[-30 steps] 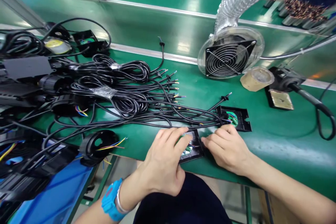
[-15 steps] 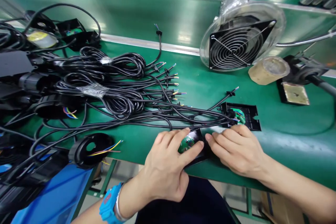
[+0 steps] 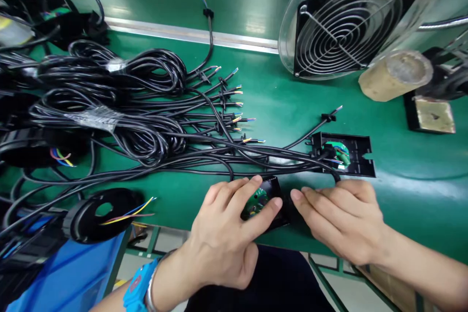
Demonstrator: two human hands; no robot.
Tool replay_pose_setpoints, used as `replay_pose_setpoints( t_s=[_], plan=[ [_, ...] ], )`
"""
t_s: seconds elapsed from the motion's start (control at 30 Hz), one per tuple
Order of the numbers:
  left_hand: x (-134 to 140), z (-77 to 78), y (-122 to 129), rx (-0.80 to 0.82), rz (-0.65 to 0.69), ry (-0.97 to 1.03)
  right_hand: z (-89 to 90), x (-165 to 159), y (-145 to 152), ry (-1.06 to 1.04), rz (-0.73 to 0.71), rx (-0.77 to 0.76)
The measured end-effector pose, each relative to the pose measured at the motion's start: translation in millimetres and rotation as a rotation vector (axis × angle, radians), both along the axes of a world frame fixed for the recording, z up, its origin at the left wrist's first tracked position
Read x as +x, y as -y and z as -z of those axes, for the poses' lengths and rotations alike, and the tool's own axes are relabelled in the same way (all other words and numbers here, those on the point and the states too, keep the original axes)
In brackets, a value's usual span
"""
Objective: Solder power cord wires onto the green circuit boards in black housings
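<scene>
A small black plastic housing (image 3: 271,186) with a round green circuit board (image 3: 257,200) inside lies near the bench's front edge. My left hand (image 3: 230,229) grips it, index finger and thumb spread across its two sides. My right hand (image 3: 343,219) is closed just to the right of the housing. A black cable (image 3: 334,171) bends down into its fingers, and their undersides are hidden. Behind that hand sits a second open black housing (image 3: 360,161), also with a green board (image 3: 340,151) and wires in it.
Bundled black cables (image 3: 146,126) with bared wire ends spread over the left of the green bench. A round black cap (image 3: 87,219) with coloured wires lies front left, above a blue bin (image 3: 80,273). A fan (image 3: 340,34), tan roll (image 3: 393,78) and sponge tray (image 3: 435,114) stand back right.
The view has shifted closer and lower over the bench. My right hand has drawn slightly away from the second housing, showing more cable. My left hand keeps its hold on the nearer housing.
</scene>
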State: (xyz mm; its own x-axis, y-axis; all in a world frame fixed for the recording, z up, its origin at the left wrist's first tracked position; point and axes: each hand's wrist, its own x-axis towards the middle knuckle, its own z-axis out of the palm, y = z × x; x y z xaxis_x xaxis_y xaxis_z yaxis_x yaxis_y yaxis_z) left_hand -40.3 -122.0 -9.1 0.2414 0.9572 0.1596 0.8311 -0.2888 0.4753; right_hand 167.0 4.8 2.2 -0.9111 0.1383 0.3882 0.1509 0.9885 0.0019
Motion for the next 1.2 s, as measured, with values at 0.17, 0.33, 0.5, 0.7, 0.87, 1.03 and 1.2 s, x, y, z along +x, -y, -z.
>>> replay_pose_setpoints(
  t_s=[0.17,0.33,0.5,0.7,0.87,1.03,1.2],
  plan=[
    [0.2,-0.5,-0.8,0.018,-0.001,0.01,-1.5,-2.8,-2.8,0.003,-0.045,-0.004],
    [-0.1,0.6,-0.6,0.032,0.006,0.009,-1.1,-4.4,-4.3,-0.031,-0.038,-0.06],
    [-0.9,1.2,-0.4,0.019,0.012,0.016,2.9,-2.8,0.4,-0.075,-0.003,-0.102],
    [-0.7,1.0,-0.7,0.012,0.01,0.018,1.2,-3.4,-5.0,0.024,-0.034,-0.081],
    [2.8,-0.1,-0.8,-0.022,0.012,-0.01,-5.3,-8.6,3.4,0.117,-0.053,0.028],
    [5.0,-5.5,-5.1,-0.069,-0.017,-0.08,-2.1,-12.0,19.8,0.214,0.015,0.212],
    [9.7,-12.6,-1.8,-0.073,-0.041,-0.115,13.5,-1.4,17.3,0.084,0.067,0.043]
  ],
)
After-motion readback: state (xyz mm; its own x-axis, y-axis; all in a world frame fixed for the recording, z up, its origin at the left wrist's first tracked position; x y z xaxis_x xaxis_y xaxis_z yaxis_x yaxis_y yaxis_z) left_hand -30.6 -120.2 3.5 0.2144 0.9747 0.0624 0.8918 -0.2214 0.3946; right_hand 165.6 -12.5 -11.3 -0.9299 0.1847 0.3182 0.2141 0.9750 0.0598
